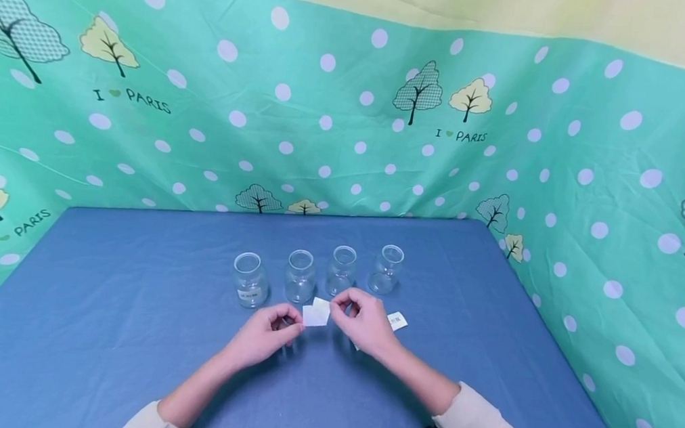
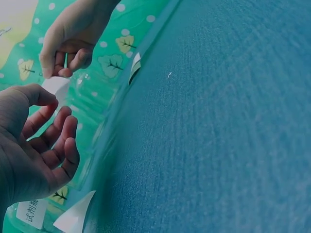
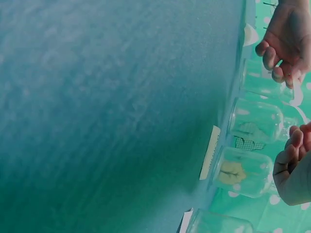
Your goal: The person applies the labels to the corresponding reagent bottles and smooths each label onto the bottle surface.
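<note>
A small white paper (image 1: 315, 316) (image 2: 57, 86), seemingly folded or in two overlapping pieces, is up between both hands in front of the jars. My left hand (image 1: 264, 336) (image 2: 36, 145) (image 3: 290, 36) pinches its left edge between thumb and forefinger, the other fingers loosely bent. At its upper right, my right hand (image 1: 366, 323) (image 2: 75, 36) (image 3: 296, 167) pinches it with the fingertips. Behind the hands, four clear glass jars stand in a row. The leftmost jar (image 1: 247, 270) bears a white label (image 1: 250, 295) (image 2: 31, 212) with dark print; no label shows on the others.
A printed white label (image 1: 397, 321) lies on the blue table (image 1: 125, 324) right of my right hand, with another paper edge partly hidden beneath that hand. In the left wrist view a curled white piece (image 2: 75, 216) is near the labelled jar. Patterned green cloth (image 1: 330, 70) hangs behind and beside the table.
</note>
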The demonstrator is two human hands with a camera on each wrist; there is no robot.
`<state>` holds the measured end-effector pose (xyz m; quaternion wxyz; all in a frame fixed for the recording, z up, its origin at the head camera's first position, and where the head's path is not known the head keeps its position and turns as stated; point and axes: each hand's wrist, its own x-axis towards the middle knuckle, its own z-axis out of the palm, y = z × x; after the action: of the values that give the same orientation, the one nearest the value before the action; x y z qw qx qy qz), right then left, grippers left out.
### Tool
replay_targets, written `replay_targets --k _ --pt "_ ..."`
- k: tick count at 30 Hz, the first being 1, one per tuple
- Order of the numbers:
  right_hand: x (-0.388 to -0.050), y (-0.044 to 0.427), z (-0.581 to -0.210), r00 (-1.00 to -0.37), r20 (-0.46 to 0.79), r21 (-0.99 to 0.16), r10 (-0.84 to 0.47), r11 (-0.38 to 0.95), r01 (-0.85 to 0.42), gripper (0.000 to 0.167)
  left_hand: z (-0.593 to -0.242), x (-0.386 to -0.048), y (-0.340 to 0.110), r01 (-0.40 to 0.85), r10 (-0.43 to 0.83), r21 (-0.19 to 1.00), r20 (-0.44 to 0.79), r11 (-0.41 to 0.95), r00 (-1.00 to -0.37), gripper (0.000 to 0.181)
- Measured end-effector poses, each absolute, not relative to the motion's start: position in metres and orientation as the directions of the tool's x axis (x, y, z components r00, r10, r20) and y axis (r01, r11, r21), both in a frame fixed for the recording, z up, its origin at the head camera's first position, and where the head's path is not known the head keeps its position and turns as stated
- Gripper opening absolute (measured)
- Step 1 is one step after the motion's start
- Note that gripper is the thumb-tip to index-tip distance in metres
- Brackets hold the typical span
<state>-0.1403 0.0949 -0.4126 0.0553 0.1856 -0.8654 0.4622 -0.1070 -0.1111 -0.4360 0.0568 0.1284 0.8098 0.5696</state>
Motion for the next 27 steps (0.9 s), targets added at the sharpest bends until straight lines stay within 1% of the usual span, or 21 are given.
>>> replay_targets --k 7,14,23,27 --pt "-0.143 0.099 -0.41 -0.951 0.243 -0.828 -0.193 0.469 -0.307 0.007 -0.435 -0.106 -0.109 0.135 0.243 0.93 0.052 0.341 -0.969 0.006" --pt "-0.149 0.106 -0.409 -0.962 0.247 -0.86 -0.119 0.43 -0.274 0.004 -0.437 -0.107 -0.109 0.101 0.217 0.928 0.022 0.359 -0.976 0.004" --pt "-0.15 0.111 -0.41 -0.972 0.222 -0.853 -0.071 0.469 -0.229 0.004 -0.441 -0.107 -0.104 0.065 0.223 0.936 -0.015 0.347 -0.975 0.009" --pt "-0.15 0.113 -0.409 -0.973 0.219 -0.856 -0.065 0.465 -0.224 0.005 -0.443 -0.106 -0.102 0.029 0.223 0.933 -0.055 0.358 -0.973 0.008"
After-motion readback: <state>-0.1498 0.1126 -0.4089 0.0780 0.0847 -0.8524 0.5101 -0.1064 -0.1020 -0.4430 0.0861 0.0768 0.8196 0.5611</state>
